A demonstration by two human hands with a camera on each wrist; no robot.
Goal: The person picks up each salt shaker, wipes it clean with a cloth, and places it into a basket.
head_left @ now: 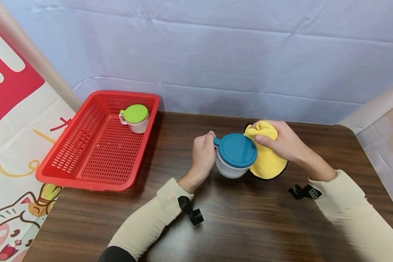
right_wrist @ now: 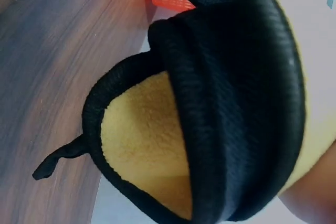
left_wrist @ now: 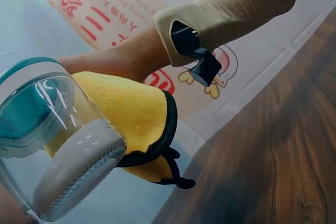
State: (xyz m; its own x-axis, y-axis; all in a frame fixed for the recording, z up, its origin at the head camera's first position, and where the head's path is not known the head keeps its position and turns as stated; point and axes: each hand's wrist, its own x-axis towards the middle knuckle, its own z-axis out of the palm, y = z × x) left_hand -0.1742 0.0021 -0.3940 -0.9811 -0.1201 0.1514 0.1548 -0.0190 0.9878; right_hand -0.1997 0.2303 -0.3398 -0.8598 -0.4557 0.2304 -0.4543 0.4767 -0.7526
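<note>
Item 1: clear cup with teal lid [head_left: 235, 154]. It sits at table centre, tilted and lifted in my left hand [head_left: 203, 156], whose fingers curl round its handle side at 9 o'clock.

Item 2: yellow cloth with black trim [head_left: 266, 160]. It is bunched in my right hand [head_left: 278, 140], fingers closed over it, and pressed against the cup's side at 3 o'clock. The left wrist view shows the cloth wrapped against the clear wall.

Item 3: red basket [head_left: 68, 163], at 10 o'clock on the wooden table [head_left: 249, 225]. It holds a white cup with green lid [head_left: 135, 118] at its far end.

Progress, as I judge it: one cup is already in the basket, and the teal-lidded one is mid-wipe and not yet put away.

Writing: the printed sheeting beside the table carries red characters, too partial and skewed to read. I see no label on either cup.
</note>
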